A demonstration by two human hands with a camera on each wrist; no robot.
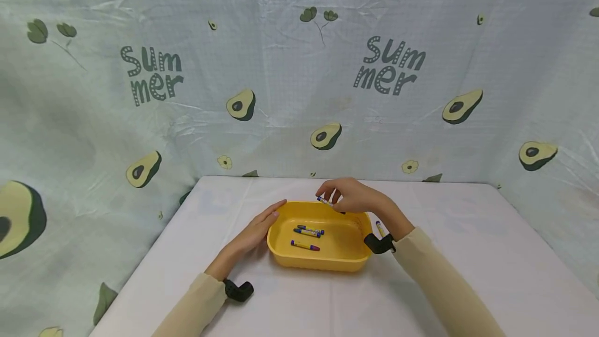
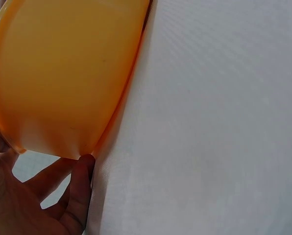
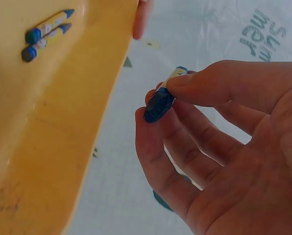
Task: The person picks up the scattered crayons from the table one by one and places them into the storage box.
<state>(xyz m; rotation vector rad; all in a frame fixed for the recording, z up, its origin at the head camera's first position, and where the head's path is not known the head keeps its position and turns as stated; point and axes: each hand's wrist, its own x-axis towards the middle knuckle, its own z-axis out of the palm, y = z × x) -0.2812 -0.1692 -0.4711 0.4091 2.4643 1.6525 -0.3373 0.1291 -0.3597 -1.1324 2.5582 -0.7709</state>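
Note:
My right hand (image 1: 354, 195) pinches a crayon (image 3: 159, 105) between thumb and fingers, over the far rim of a yellow plastic tray (image 1: 341, 264). The crayon has a dark blue tip and a pale printed wrapper. On the tray's left side rests my left hand (image 1: 255, 230), fingertips against the wall and fingers fairly straight. Inside the tray lie two blue-ended crayons side by side, the nearer one (image 1: 306, 233) just below the other (image 1: 311, 229). Closer to the front is a yellow-wrapped crayon (image 1: 304, 246) with a reddish end.
Another yellow-wrapped crayon (image 1: 380, 228) lies on the table just right of the tray, partly behind the right forearm. A white cloth covers the table (image 1: 299, 306). Behind it hangs a sheet (image 1: 281, 66) printed with avocados. Black bands circle both wrists.

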